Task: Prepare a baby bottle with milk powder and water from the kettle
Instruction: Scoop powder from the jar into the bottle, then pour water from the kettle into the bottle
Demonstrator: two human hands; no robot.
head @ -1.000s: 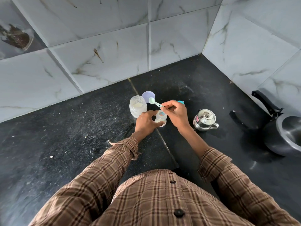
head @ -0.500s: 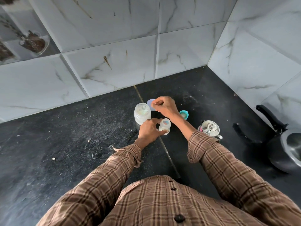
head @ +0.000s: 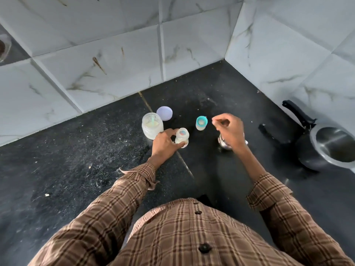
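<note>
A small open baby bottle point(head: 182, 135) stands on the black counter point(head: 76, 160), and my left hand point(head: 164, 144) grips its lower part from the left. Just left of it is the clear milk powder jar point(head: 152, 129), open, with a pale green scoop point(head: 153, 121) resting inside. The jar's purple lid point(head: 164, 113) lies behind it. The teal bottle cap with its teat point(head: 201, 123) stands to the right of the bottle. My right hand point(head: 229, 130) hovers with fingers curled and nothing in them, over the small steel kettle point(head: 222, 144), which it mostly hides.
A dark pan with a long black handle point(head: 334, 148) sits at the right edge of the counter. Marble-tiled walls point(head: 115, 64) close off the back and the right side, meeting in a corner. Powder specks dot the counter on the left.
My right hand has let go of the scoop, which is now in the jar, and has swung right to above the kettle. My left hand stays on the bottle.
</note>
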